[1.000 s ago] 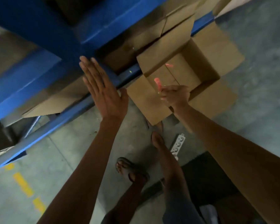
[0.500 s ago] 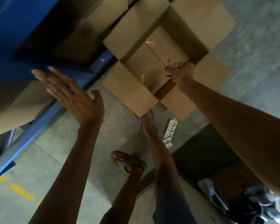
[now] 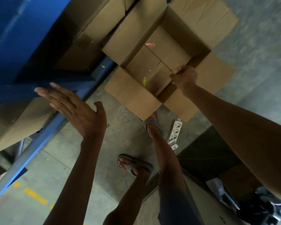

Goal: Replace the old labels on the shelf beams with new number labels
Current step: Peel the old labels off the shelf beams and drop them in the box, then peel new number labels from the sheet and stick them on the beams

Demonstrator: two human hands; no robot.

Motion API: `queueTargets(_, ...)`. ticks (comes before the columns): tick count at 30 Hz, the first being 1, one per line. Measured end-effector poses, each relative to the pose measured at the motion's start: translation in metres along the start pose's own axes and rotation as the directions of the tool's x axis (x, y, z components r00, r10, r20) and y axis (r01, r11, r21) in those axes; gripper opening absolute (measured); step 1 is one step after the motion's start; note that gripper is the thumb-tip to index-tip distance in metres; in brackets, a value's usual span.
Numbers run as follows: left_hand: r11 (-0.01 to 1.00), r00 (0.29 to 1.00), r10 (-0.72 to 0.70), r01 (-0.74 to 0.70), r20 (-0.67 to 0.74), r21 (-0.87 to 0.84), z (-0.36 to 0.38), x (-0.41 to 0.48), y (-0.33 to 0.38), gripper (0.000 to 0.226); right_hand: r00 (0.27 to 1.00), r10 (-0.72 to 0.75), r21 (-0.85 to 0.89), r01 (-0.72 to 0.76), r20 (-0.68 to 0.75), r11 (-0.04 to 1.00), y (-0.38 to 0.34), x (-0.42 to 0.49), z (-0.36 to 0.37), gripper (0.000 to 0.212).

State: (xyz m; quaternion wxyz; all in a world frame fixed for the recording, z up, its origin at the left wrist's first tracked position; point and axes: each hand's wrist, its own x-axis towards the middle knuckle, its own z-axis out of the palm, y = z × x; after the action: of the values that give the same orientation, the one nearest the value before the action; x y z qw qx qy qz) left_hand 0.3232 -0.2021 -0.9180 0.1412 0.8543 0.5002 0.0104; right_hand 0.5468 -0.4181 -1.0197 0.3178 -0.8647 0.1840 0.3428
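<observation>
Left hand (image 3: 78, 109) flat and open against the blue shelf beam (image 3: 44, 88), fingers (image 3: 55, 93) spread, gripping nothing. Right hand (image 3: 183, 77) low at the near rim of the open cardboard box (image 3: 136, 98) on the floor, fingers curled closed; impossible to tell whether a peeled scrap is inside them. In the box, 2 discarded bits: a red-orange old label (image 3: 150, 44) far inside and a yellow scrap (image 3: 144, 81) nearer. Another yellow fleck (image 3: 103, 66) on the beam beside the box. No new number labels in view.

Risks, judged from here: sticky scrap clinging to the fingers instead of dropping; body bent far over with weight on the beam, so a slip likely; power strip (image 3: 175, 129) right beside the forward foot, easy to tread on or trip over
</observation>
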Motion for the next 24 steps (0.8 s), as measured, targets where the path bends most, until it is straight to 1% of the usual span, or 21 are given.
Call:
queueTargets(2,1.0,1.0,-0.002,0.001,0.027,0.006,0.003,-0.002,-0.002,0.105,1.0,-0.009,-0.024,0.009,0.009,1.0,0.008,-0.003,0.005,0.02)
queueTargets(4,1.0,0.999,0.006,-0.007,0.052,0.024,0.002,-0.001,-0.004,0.104,0.998,-0.007,-0.062,0.011,0.069,0.998,0.006,-0.022,0.005,0.011)
queueTargets(5,0.999,0.997,0.006,-0.008,0.074,0.031,0.002,-0.001,-0.004,0.105,0.994,-0.006,-0.104,0.017,0.107,0.994,0.004,-0.035,0.003,0.011)
queueTargets(7,0.999,0.985,0.022,-0.028,0.171,0.034,-0.007,-0.005,0.001,0.102,0.989,-0.016,-0.205,0.046,0.145,0.978,0.006,-0.069,-0.008,0.03)
queueTargets(8,0.998,0.967,0.035,-0.046,0.253,0.036,-0.01,-0.008,0.002,0.099,0.987,-0.023,-0.245,0.062,0.156,0.967,0.007,-0.086,-0.012,0.037)
queueTargets(9,0.997,0.932,0.07,-0.08,0.357,0.014,-0.018,-0.013,0.006,0.095,0.984,-0.026,-0.284,0.076,0.174,0.956,0.008,-0.105,-0.019,0.041)
queueTargets(10,0.992,0.875,0.117,-0.121,0.47,-0.021,-0.03,-0.018,0.012,0.092,0.98,-0.022,-0.322,0.086,0.197,0.943,0.008,-0.128,-0.027,0.045)
queueTargets(12,0.963,0.716,0.234,-0.266,0.658,-0.054,-0.061,-0.027,0.021,0.088,0.971,-0.002,-0.349,0.089,0.24,0.933,0.004,-0.178,-0.047,0.052)
queueTargets(14,0.9,0.555,0.326,-0.43,0.765,-0.071,-0.102,-0.036,0.037,0.085,0.971,-0.028,-0.341,0.109,0.236,0.934,-0.003,-0.233,-0.074,0.06)
queueTargets(15,0.878,0.494,0.344,-0.47,0.799,-0.087,-0.121,-0.041,0.048,0.084,0.975,-0.043,-0.343,0.118,0.218,0.932,-0.005,-0.258,-0.086,0.063)
queueTargets(16,0.871,0.456,0.346,-0.481,0.82,-0.1,-0.138,-0.046,0.057,0.083,0.978,-0.065,-0.349,0.132,0.197,0.928,-0.006,-0.279,-0.096,0.064)
queueTargets(17,0.852,0.437,0.372,-0.51,0.819,-0.115,-0.162,-0.055,0.063,0.082,0.982,-0.085,-0.353,0.142,0.17,0.925,-0.006,-0.308,-0.109,0.065)
queueTargets(18,0.835,0.442,0.407,-0.536,0.799,-0.128,-0.185,-0.066,0.068,0.081,0.983,-0.111,-0.354,0.156,0.143,0.922,-0.005,-0.337,-0.121,0.065)
queueTargets(20,0.832,0.479,0.449,-0.531,0.755,-0.158,-0.218,-0.09,0.074,0.076,0.985,-0.155,-0.329,0.171,0.075,0.929,0.0,-0.385,-0.138,0.065)
queueTargets(21,0.831,0.492,0.475,-0.524,0.729,-0.187,-0.236,-0.105,0.077,0.073,0.985,-0.174,-0.306,0.169,0.013,0.937,0.007,-0.412,-0.145,0.064)
queueTargets(23,0.814,0.489,0.542,-0.506,0.683,-0.284,-0.273,-0.14,0.081,0.065,0.972,-0.189,-0.25,0.151,-0.138,0.956,0.023,-0.474,-0.156,0.062)
queueTargets(24,0.804,0.476,0.565,-0.502,0.673,-0.32,-0.287,-0.155,0.083,0.06,0.961,-0.183,-0.219,0.137,-0.208,0.966,0.031,-0.502,-0.158,0.062)
